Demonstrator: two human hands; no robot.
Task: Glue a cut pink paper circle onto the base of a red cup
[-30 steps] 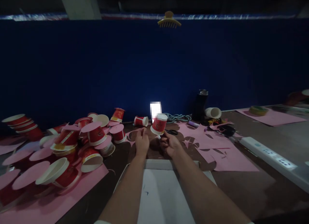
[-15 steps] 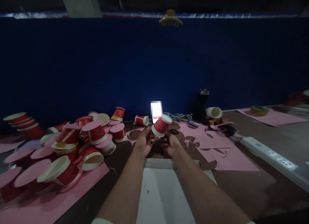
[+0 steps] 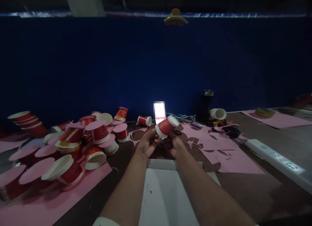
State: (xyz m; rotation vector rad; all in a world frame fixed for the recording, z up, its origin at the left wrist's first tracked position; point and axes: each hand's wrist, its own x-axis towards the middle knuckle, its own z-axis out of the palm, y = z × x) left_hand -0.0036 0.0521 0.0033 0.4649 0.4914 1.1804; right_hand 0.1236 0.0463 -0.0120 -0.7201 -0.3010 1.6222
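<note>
A red paper cup [image 3: 167, 126] with white rims is held above the dark table, tilted with its wide end up to the right. My left hand [image 3: 147, 143] is closed on the cup's lower left end. My right hand [image 3: 174, 144] is curled just below and right of the cup, its fingers at the cup's underside. Whether the right hand also holds something small is hidden in the dim light.
A heap of red cups [image 3: 97, 135] and pink paper discs [image 3: 34, 166] lies at left on pink paper. Cut pink sheets [image 3: 226, 154], scissors [image 3: 176, 133], a dark bottle [image 3: 204, 106], a white power strip [image 3: 275, 156] and a tape roll [image 3: 262, 112] are at right. A white sheet [image 3: 165, 196] lies under my arms.
My left hand has moved in and closed on the cup. The cup has tilted from nearly upright to leaning right, and both hands have come together under it.
</note>
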